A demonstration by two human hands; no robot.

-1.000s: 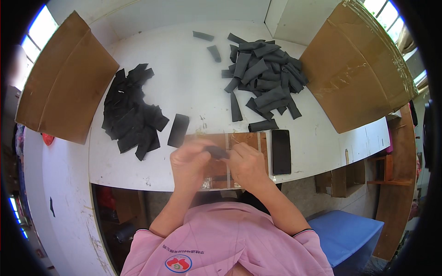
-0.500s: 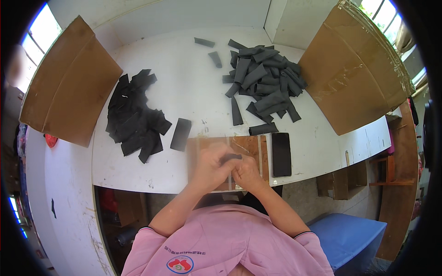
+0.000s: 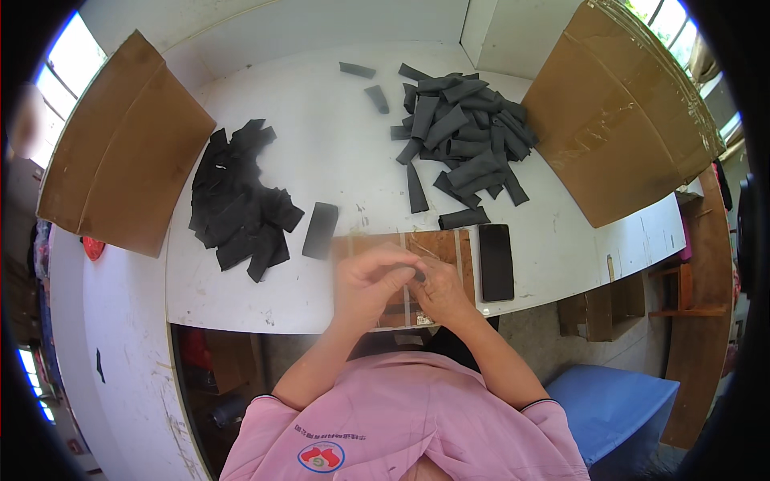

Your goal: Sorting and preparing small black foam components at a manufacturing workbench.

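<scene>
Left hand beside right hand, fingers curled, forearms converging

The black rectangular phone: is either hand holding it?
No, the black rectangular phone lies on the white tabletop, right of the right hand.

Open lane on counter: board to back wall, between flat-strip pile at left and rolled-piece pile. Two loose pieces near lane's far end. Lone strip obstructs near left; phone flanks board at right. Left carton, right carton block outer sides. Left hand, right hand occupy space above board.
</scene>
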